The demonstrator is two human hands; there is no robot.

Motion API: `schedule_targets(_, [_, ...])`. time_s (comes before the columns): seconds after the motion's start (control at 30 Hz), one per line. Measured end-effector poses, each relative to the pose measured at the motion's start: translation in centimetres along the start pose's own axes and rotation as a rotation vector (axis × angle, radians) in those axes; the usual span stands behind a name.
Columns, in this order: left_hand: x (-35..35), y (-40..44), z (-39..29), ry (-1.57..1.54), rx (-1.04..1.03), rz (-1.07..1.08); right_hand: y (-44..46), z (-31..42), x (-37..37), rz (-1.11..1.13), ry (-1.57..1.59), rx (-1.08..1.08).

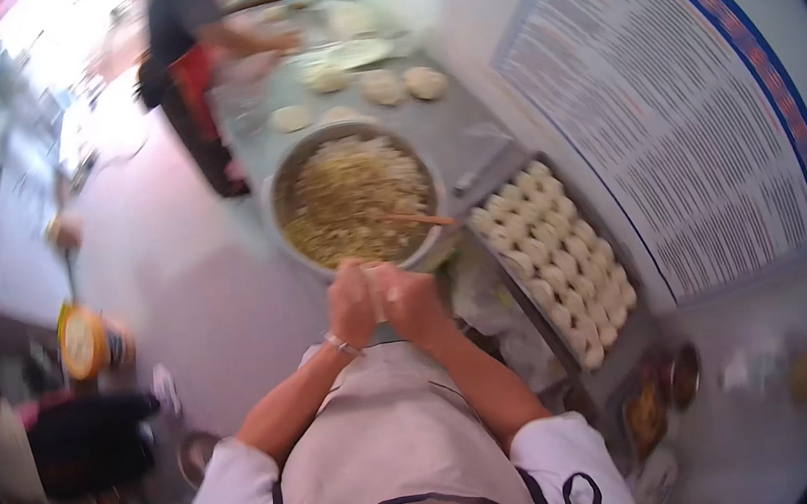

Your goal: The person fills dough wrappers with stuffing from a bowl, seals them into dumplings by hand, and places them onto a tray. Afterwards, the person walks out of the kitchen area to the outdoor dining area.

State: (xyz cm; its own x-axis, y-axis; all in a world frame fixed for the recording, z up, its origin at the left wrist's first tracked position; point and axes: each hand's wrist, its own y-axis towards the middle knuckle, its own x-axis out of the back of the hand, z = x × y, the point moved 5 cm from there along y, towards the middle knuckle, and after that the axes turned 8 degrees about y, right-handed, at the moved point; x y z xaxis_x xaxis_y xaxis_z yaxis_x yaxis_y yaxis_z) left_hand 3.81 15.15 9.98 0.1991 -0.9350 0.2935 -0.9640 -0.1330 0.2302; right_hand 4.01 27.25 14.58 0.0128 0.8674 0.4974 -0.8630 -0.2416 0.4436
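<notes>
My left hand (350, 304) and my right hand (410, 302) are pressed close together in front of my apron, at the near rim of a large metal bowl (270, 213). Both are closed around a pale dumpling (376, 294), of which only a narrow strip shows between the fingers. Chopped, yellow-green filling (351, 193) fills much of the bowl. A reddish-brown stick-like handle (422, 218) rests in it and reaches over the right rim.
Right of the bowl lies a tray (537, 323) with rows of shaped dumplings (555, 258). Flat dough rounds (383, 87) sit on the counter (454, 130) behind the bowl. A co-worker (184, 67) stands at the far left of the counter. A printed poster (673, 108) hangs on the right wall.
</notes>
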Motion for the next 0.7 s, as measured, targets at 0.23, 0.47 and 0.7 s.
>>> schedule_targets(0.23, [-0.9,1.2,-2.1,-0.518,0.328,0.327,-1.0,-3.2,0.4,0.045,0.295,-0.369])
schedule_targets(0.47, [-5.2,0.0,1.4,-0.977,0.738,0.718,-4.3,-4.2,3.1,-0.088,0.651,-0.467])
schedule_targets(0.7, [-11.2,-2.1,4.0,-1.233,1.071,0.919,-5.0,-3.0,7.0,0.057,0.067,-0.15])
